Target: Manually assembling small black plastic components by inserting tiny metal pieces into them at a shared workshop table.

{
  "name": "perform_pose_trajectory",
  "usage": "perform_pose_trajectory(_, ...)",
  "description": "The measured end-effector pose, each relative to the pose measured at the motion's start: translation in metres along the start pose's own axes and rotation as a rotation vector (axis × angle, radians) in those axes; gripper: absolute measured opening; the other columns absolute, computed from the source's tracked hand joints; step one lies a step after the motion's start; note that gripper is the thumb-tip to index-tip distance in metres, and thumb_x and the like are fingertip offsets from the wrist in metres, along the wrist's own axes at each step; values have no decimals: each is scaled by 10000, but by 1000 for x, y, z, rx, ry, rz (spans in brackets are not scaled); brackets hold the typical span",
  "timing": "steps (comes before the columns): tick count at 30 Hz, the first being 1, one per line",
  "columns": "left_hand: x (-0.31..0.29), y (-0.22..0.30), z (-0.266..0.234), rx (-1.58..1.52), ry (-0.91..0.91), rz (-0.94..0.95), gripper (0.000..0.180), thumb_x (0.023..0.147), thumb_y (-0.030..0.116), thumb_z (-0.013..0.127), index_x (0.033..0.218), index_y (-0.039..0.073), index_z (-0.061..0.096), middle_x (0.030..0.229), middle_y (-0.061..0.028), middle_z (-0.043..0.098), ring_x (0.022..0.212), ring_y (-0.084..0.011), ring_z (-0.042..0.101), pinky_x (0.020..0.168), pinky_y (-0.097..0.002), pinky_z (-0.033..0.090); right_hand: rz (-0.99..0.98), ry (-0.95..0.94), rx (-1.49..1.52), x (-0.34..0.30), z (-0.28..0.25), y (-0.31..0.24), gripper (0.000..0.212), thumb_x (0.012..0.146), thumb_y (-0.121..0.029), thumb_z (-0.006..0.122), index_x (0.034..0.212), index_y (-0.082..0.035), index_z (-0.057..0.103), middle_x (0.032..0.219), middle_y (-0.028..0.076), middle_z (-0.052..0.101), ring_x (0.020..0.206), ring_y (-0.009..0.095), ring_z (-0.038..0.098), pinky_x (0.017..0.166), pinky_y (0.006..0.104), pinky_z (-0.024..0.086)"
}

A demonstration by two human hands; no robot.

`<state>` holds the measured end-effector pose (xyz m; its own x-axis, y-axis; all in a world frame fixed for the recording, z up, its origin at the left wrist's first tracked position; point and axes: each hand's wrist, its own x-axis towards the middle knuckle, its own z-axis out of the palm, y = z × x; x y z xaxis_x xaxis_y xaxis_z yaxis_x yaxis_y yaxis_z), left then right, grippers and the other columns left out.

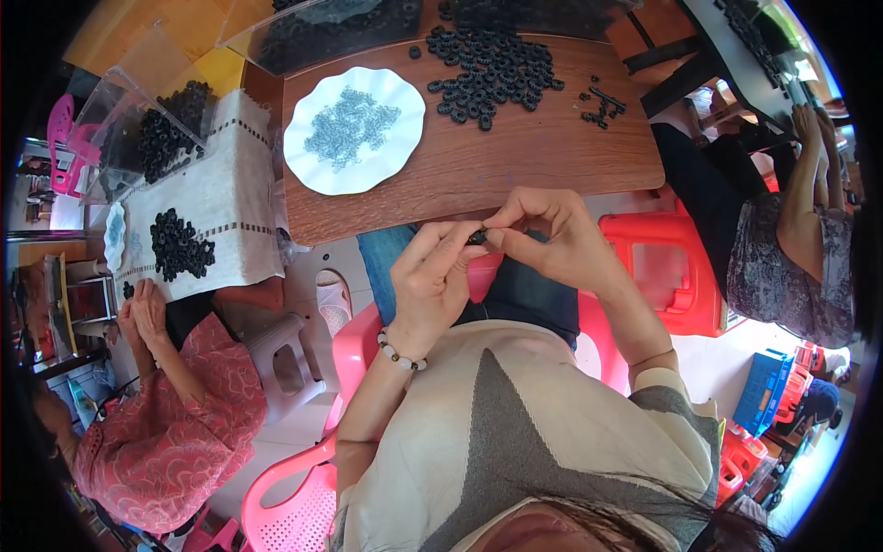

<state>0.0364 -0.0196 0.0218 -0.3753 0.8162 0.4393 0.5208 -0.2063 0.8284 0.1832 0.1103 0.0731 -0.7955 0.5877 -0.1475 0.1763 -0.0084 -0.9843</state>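
Just past the near edge of the table, both my hands meet over a small black part [476, 237]. My left hand [430, 281] pinches it between thumb and fingers, with a beaded bracelet at the wrist. The thumb and forefinger of my right hand [550, 241] close on its right side; fingertips cover most of it. Beyond the hands stands a white plate [391, 170] with a wavy rim, bearing a spread of small clear pieces [345, 127]. A heap of black ring-shaped parts [501, 74] lies on the brown wooden table [451, 175].
Loose black pieces [602, 109] lie at the table's right. A clear bin [322, 37] of black parts stands at the back. At left a co-worker's hands [143, 317] work at a cloth-covered table [239, 184]. A red stool [667, 267] stands right; another person's arms [809, 175] show beyond.
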Motion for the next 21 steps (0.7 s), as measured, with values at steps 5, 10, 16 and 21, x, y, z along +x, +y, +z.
perform_pose_trajectory(5, -5, -8, 1, -179, -18, -164, 269, 908, 20, 742, 1175, -10, 735, 1000, -119, 696, 810, -172, 678, 706, -248, 523, 16, -6, 94, -2, 0, -5, 77, 933, -27, 731, 995, 18, 728, 981, 24, 724, 893, 79, 659, 800, 243, 536)
perform_pose_trajectory(10, -6, -11, 5, -434, -5, -291, 249, 959, 60, 718, 1194, -20, 732, 979, -67, 681, 824, -109, 650, 726, -225, 508, -110, -19, 74, -4, -1, 4, 139, 896, -10, 771, 1031, 5, 739, 952, 26, 735, 880, 96, 667, 788, 256, 531)
perform_pose_trajectory(16, -7, -14, 7, -578, -23, -352, 257, 966, 82, 719, 1199, -26, 729, 961, -50, 657, 819, -94, 633, 733, -219, 508, -478, 18, -414, 1, -8, 7, 200, 842, 19, 791, 1034, -17, 751, 930, 71, 755, 818, 144, 678, 740, 293, 518)
perform_pose_trajectory(21, -9, -14, 10, -568, -8, -336, 259, 963, 94, 726, 1197, -16, 735, 966, -52, 666, 816, -98, 632, 726, -229, 510, -291, 48, -355, -2, -6, 6, 139, 887, -11, 763, 1021, 9, 734, 921, 79, 756, 823, 136, 689, 751, 296, 535)
